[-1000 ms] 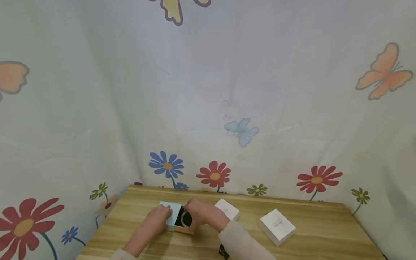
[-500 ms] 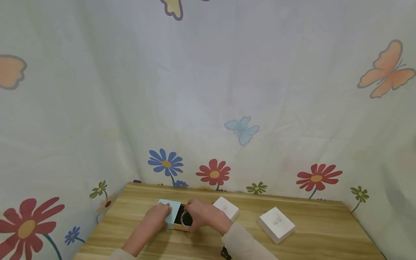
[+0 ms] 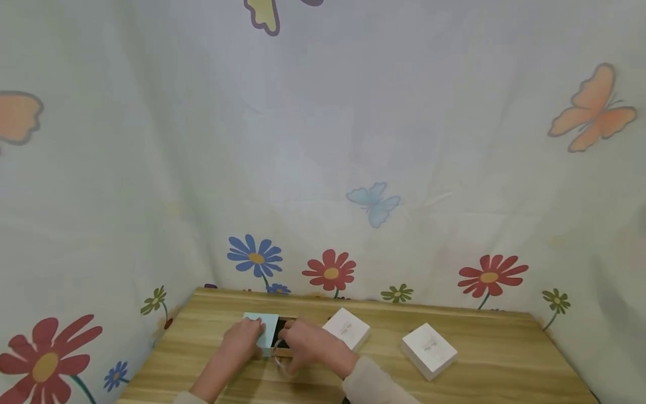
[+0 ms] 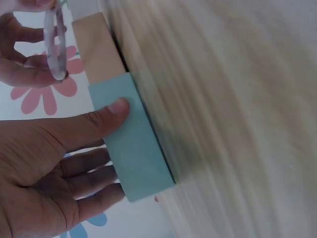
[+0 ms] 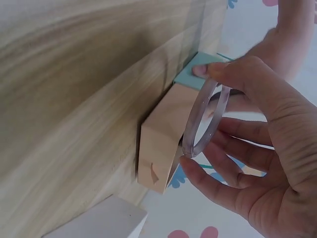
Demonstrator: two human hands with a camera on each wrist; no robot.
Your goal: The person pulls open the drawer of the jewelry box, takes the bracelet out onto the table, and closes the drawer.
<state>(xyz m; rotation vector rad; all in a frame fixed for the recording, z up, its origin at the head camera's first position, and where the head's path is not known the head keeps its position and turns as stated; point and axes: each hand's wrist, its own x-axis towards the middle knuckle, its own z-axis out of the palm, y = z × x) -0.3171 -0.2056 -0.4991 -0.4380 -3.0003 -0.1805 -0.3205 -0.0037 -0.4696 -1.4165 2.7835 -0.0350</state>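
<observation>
A translucent bangle (image 5: pixel 194 116) is pinched between the thumb and fingers of my right hand (image 5: pixel 267 144), just outside a slide-out box. That box has a teal sleeve (image 4: pixel 141 148) and a tan drawer (image 5: pixel 161 116) pulled partway out to the right. In the head view the black inside of the drawer (image 3: pixel 280 332) shows between my hands. My left hand (image 3: pixel 243 338) grips the sleeve, its thumb on the near side wall and its fingers on the top. The right hand (image 3: pixel 310 342) covers the drawer's right end.
Two white lidded boxes stand on the wooden table: one white box (image 3: pixel 347 330) just right of my right hand, another white box (image 3: pixel 429 349) farther right. Part of a small dark object (image 3: pixel 346 400) shows beside the right sleeve. A flowered curtain (image 3: pixel 323 140) hangs behind the table.
The bangle has come up out of the drawer in my right hand and now hangs over its near edge, tilted. My left hand stays on the sleeve.
</observation>
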